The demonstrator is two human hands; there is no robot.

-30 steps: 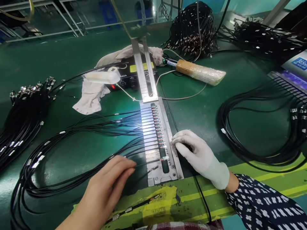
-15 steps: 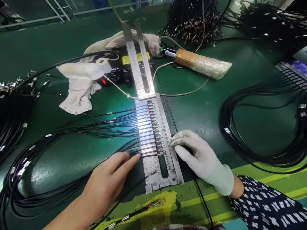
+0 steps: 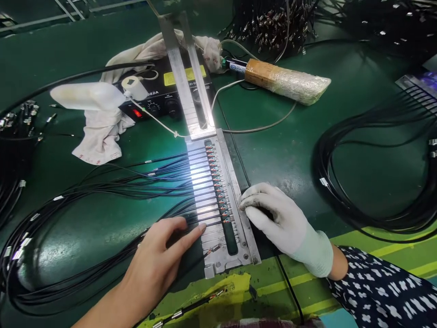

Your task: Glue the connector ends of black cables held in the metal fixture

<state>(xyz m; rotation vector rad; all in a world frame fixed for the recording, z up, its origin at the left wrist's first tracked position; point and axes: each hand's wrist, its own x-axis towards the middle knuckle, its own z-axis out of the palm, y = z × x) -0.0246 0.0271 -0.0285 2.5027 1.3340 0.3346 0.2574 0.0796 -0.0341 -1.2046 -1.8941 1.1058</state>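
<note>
A metal fixture (image 3: 213, 232) lies in the middle, with its slotted metal frame (image 3: 178, 77) raised at the far end. Several black cables (image 3: 170, 184) run in from the left and end in a row of small connectors (image 3: 218, 182) along the slot. My bare left hand (image 3: 170, 246) is at the fixture's lower left edge, thumb and index finger apart, index fingertip touching the lowest seated cable. One loose cable end (image 3: 213, 249) rests below it. My gloved right hand (image 3: 278, 221) has its curled fingertips against the fixture's right rail; whether anything is between them is hidden.
Behind the fixture stand a black control box (image 3: 167, 98), a white bottle (image 3: 88, 95) and a cloth (image 3: 99, 141). A wrapped tool handle (image 3: 287, 81) lies at the back right. Coiled cables (image 3: 324, 182) sit right, with more bundles far left and behind.
My left index finger and thumb have spread and the fingertip has shifted slightly along the lowest cable. The view has moved a little. My right hand stays at the rail.
</note>
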